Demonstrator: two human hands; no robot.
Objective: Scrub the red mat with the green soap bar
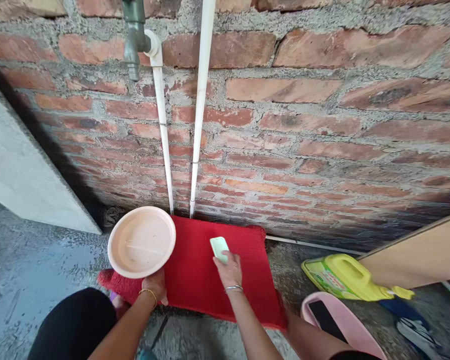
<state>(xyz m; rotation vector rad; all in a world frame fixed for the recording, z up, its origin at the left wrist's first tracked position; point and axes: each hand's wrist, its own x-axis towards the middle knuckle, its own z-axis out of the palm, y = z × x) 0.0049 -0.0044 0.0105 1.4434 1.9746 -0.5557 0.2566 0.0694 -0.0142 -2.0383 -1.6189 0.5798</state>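
Observation:
A red mat (198, 270) lies spread out flat in front of me, its left end bunched up. My right hand (230, 270) is closed around the lower end of a pale green bar of soap (219, 245), which rests on or just above the mat. At the mat's near left edge, my left hand (156, 286) grips the red fabric, its fingers partly hidden. Right above that hand sits a pale pink basin (141, 242) with a little liquid and specks in it; whether the hand touches its rim I cannot tell.
A brick wall (285, 125) with white pipes (198, 130) and a tap (133, 50) rises behind. On the right are a yellow-green detergent jug (337, 276), a pink tub (354, 320) with a dark flat object in it, and a wooden board (420, 250). A grey slab (26, 155) leans left.

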